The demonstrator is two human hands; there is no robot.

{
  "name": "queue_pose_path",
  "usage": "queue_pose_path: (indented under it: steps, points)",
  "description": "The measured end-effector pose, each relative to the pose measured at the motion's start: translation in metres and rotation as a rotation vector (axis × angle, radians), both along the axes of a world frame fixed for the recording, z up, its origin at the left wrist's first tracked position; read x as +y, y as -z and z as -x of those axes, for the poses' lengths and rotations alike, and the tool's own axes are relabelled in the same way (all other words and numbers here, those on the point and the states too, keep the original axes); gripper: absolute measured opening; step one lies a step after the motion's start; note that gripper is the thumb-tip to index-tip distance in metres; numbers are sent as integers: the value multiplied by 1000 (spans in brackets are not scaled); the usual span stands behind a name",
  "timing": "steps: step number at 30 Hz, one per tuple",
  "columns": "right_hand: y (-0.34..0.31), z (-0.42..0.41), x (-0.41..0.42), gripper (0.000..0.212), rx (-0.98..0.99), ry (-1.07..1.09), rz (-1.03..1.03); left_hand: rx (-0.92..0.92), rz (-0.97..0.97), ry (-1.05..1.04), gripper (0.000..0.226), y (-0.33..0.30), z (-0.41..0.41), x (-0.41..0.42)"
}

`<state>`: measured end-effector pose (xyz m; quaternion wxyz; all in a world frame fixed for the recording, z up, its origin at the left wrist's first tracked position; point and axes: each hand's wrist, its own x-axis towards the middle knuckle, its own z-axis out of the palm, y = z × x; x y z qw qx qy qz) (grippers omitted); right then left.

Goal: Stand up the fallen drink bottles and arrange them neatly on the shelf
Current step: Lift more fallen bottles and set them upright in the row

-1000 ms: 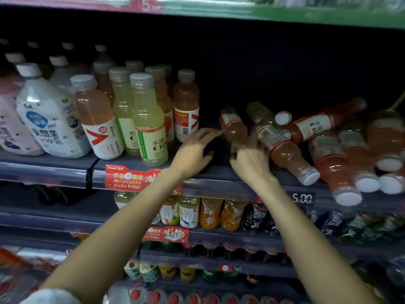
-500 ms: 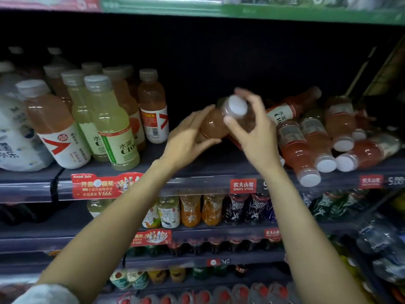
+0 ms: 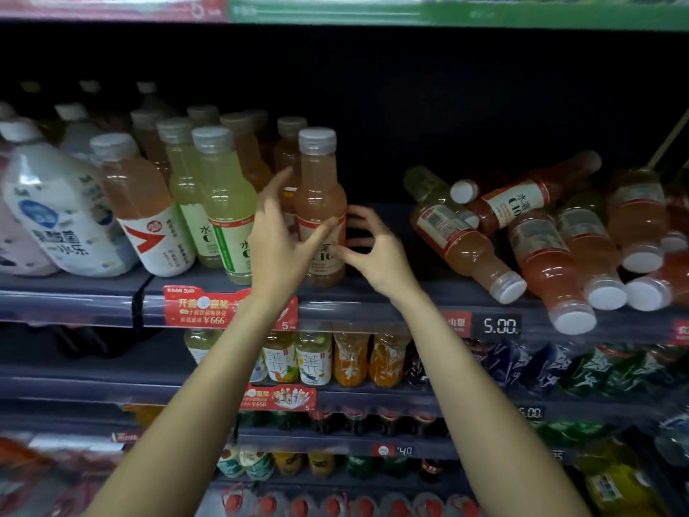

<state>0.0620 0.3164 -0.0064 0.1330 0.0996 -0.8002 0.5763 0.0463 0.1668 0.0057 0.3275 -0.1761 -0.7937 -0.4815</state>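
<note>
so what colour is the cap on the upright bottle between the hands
Pale grey, on the bottle of pinkish-orange drink; the head view shows it, the only view.

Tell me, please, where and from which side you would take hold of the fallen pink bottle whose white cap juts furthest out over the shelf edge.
Probably around the narrow neck just behind the white cap of that fallen pink bottle, coming from the front. It lies cap-forward past the shelf edge, so the neck is free, while other fallen bottles crowd its body on the right.
</note>
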Motion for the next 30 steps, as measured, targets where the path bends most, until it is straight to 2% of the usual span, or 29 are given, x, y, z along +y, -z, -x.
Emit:
queue_pose_path:
  steps: [4,11,14,17,20,22,24,26,30]
  points:
    - [3,13,-18,56,32,-9,28,161,205,-141,59,14,1,-8]
    - [3,20,-23,47,64,4,-41,232,359,-315,60,20,9,-15]
    - [-2,1,3,40,174,46,-199,342,411,-356,43,20,7,-11]
    - [-2,-26,43,35,286,247,-509,481,472,-56,29,18,1,9]
    - [-2,-49,80,30,321,539,-805,354,635,202,32,12,6,44]
    - [-5,-60,100,34,178,653,-974,207,714,319,40,8,14,73]
    - [-9,-70,111,49,-40,679,-1125,123,753,421,49,8,24,101]
    - [-12,-77,118,59,-143,663,-1211,87,814,528,64,8,34,125]
    - [-15,-83,124,56,-66,616,-1143,201,898,596,69,12,45,145]
